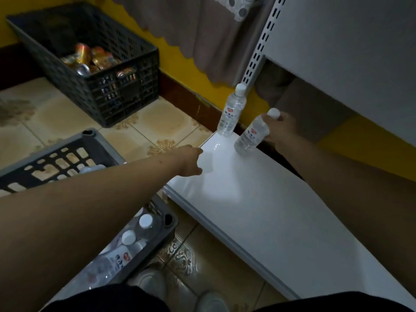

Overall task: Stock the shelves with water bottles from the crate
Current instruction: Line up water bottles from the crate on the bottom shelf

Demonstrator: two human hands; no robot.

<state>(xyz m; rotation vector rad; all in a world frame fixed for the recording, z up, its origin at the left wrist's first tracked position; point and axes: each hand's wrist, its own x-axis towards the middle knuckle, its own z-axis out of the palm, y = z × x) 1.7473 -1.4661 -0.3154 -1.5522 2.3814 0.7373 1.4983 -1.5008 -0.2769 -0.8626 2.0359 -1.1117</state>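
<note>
A glossy white shelf (258, 199) of smooth painted metal is reflecting light. Two clear plastic water bottles (231, 111) with smooth white caps and paper-like labels are showing on it. A grey plastic crate (90, 140) with a matt lattice wall is sitting on glazed, shiny floor tiles (157, 127). A darker matt plastic basket (126, 95) is holding shiny metallic cans (90, 58). Soft brown cloth (202, 30) is hanging behind.
</note>
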